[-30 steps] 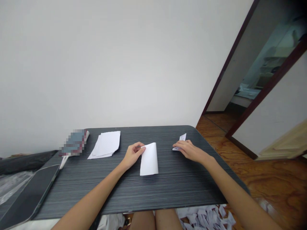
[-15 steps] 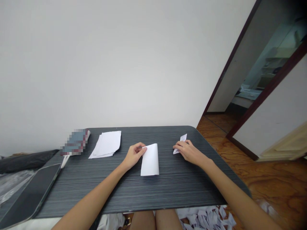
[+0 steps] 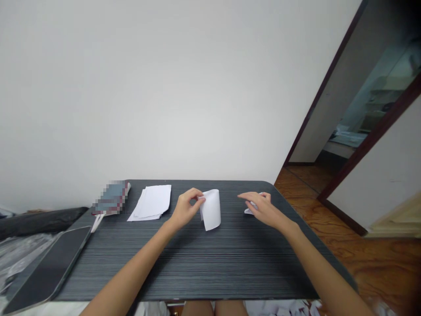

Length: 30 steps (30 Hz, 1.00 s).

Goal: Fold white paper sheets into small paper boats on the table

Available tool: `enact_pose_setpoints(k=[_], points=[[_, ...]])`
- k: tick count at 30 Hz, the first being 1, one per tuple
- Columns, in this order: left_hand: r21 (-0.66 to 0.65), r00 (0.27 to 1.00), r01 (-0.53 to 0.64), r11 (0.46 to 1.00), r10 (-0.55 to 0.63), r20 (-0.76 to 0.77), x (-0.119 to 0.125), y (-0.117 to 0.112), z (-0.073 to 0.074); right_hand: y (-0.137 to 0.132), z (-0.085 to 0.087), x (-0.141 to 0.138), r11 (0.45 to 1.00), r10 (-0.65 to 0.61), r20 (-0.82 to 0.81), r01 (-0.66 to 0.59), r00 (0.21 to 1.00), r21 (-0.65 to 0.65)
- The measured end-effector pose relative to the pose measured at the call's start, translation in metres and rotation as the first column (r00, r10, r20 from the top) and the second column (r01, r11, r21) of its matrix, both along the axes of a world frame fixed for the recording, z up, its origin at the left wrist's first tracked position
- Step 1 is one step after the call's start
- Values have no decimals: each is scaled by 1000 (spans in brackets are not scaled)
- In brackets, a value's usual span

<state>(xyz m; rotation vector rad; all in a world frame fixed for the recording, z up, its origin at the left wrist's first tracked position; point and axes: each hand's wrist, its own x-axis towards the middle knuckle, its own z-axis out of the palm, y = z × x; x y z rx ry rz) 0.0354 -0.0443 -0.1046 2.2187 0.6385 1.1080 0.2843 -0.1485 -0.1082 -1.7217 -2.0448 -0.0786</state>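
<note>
My left hand (image 3: 186,210) pinches the top left edge of a white sheet of paper (image 3: 212,210) between thumb and fingers. The sheet is bent over in a loose curve, its lower edge tilted above the table. Farther right, my right hand (image 3: 259,206) has its index finger stretched out to the left, with the thumb apart from it. Beneath that hand is a small folded white paper (image 3: 249,211), mostly covered by the palm and fingers.
On the dark table (image 3: 197,267) a stack of white paper (image 3: 153,199) lies at the back left. Beside it are a blurred-out packet (image 3: 112,197) and, nearer me, a dark-screened tablet (image 3: 49,270). White paper pieces (image 3: 283,307) lie below the table's front edge.
My left hand has raised the sheet, which now curls instead of hanging flat. The right hand's index finger has stretched out, off the small folded paper. The view has shifted slightly.
</note>
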Motion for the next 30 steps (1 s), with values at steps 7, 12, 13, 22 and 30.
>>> enact_pose_setpoints(k=[7,12,13,22,30], points=[[144,995,51,988,-38,-87,17,3,35,34,35,-55,971,239,-487,-219,840,99],[-63,992,21,998,-13,122,21,1,19,50,24,-63,984,180,-566,-143,805,110],[-136,984,25,990,-1,180,21,0,15,51,20,-64,985,172,-584,-124,794,122],[-378,964,12,926,89,249,19,-3,1,46,8,-72,990,114,-612,-36,783,139],[-335,970,-41,941,119,214,19,-6,1,44,6,-71,983,105,-567,0,817,182]])
